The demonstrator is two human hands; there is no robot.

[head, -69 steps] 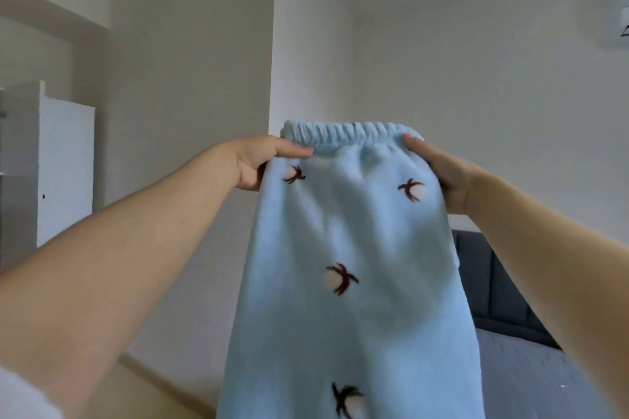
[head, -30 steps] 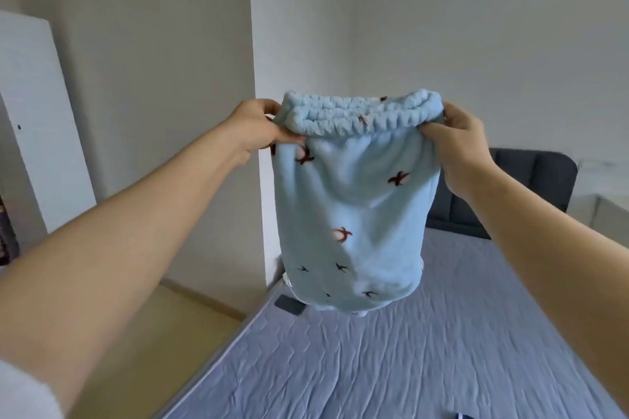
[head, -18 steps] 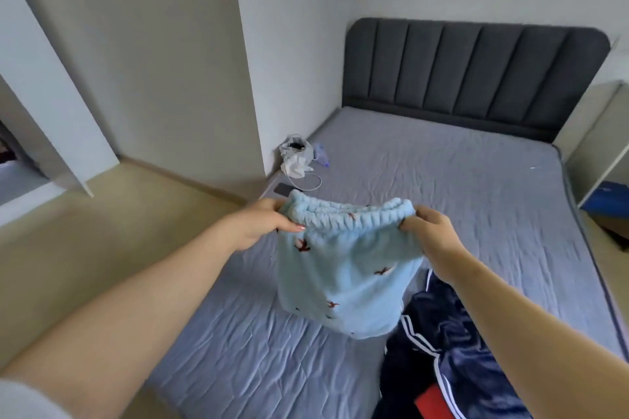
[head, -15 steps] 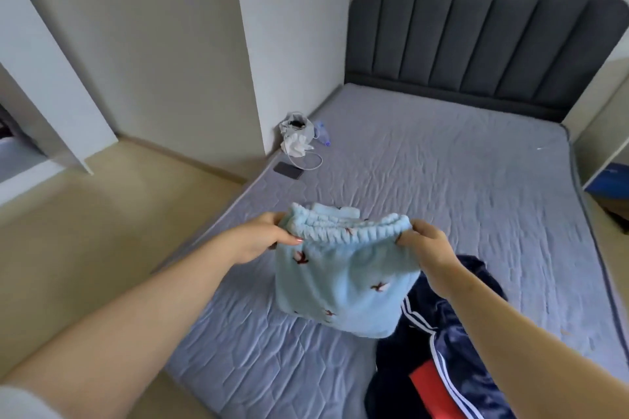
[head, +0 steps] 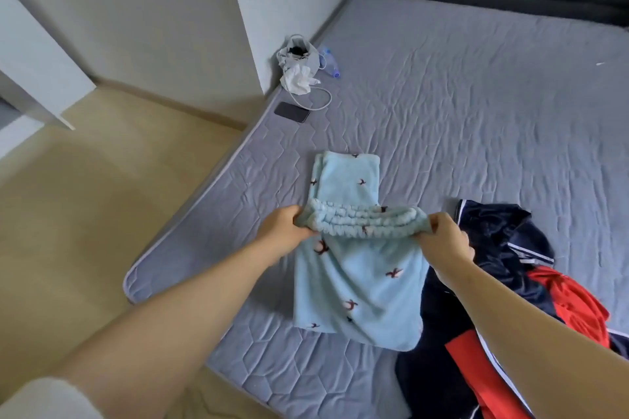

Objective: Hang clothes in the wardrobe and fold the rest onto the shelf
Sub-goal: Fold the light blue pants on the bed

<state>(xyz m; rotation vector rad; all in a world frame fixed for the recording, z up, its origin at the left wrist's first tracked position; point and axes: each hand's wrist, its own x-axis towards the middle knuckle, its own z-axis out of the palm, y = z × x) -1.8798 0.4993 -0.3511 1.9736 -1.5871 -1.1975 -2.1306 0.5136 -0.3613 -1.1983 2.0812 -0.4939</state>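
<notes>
The step in hand looks like folding rather than hanging: the pale blue fleece trousers (head: pixel 357 282) are being laid out on the grey mattress (head: pixel 476 112) near its left edge, ready to be doubled over. The left hand (head: pixel 284 231) pinches one end of the gathered elastic waistband (head: pixel 366 221) and the right hand (head: pixel 446 241) pinches the other, both closed on the cloth and holding the band stretched a little above the bed. Below the band the upper part hangs towards the person, while the leg ends lie flat on the mattress beyond the hands. The next move probably calls for lowering the waistband so the layers line up, then smoothing the cloth flat. The fabric is thick and fluffy, dotted with small dark bird-like figures, and should hold a fold loosely. Just to the right lies a heap of navy and red clothes (head: pixel 510 282), touching the trousers' edge; a phone (head: pixel 292 111) and a white bag (head: pixel 299 65) sit further up the bed
</notes>
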